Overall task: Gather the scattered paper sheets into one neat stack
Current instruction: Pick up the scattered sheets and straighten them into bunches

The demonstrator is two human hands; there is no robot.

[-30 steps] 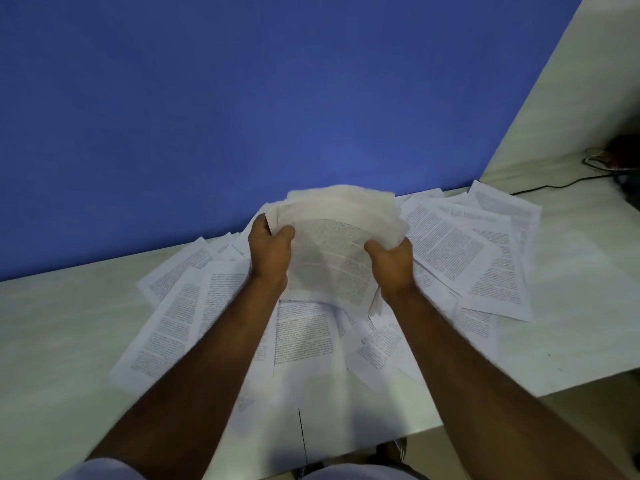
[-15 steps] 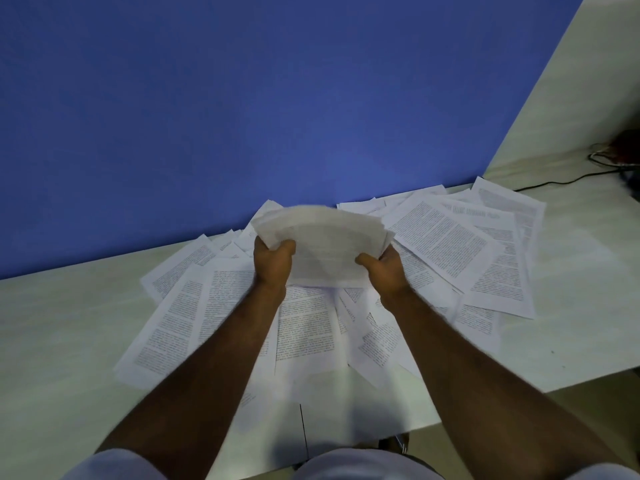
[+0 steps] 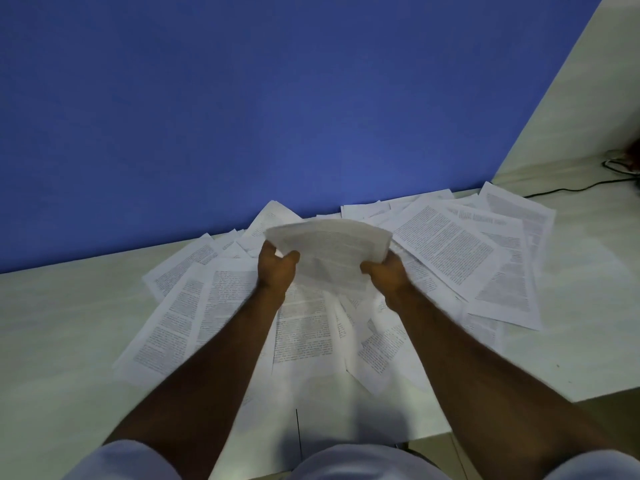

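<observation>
Two hands hold one small bundle of white printed paper sheets [image 3: 330,252] clear of the pale wooden tabletop [image 3: 62,327]. Left hand [image 3: 277,270] grips the bundle's left edge, thumb on the near face, fingers curled behind. Right hand [image 3: 384,275] grips the right edge the same way. Bundle bows upward between the two grips, top edge arched; likely because the hands press inward while the sheets are thin and limp.

Held at opposite sides probably to square the edges, or to knock the lower edge down onto the table. Sheets in the bundle look roughly aligned; exact count cannot be told.

Below and around the grip: many loose white printed pages [image 3: 453,251] lie fanned and overlapping on the table. One spread sits left of the left hand, another directly beneath the wrists, the largest right of the right hand, some reaching back to the blue wall [image 3: 242,98]. Judged from this, gathering is early; most pages are not yet collected.

Far right of the grip, a thin black cable [image 3: 568,190] trails on the table, well apart from the papers.

Risk: limp sheets may slip from the bowed bundle.
</observation>
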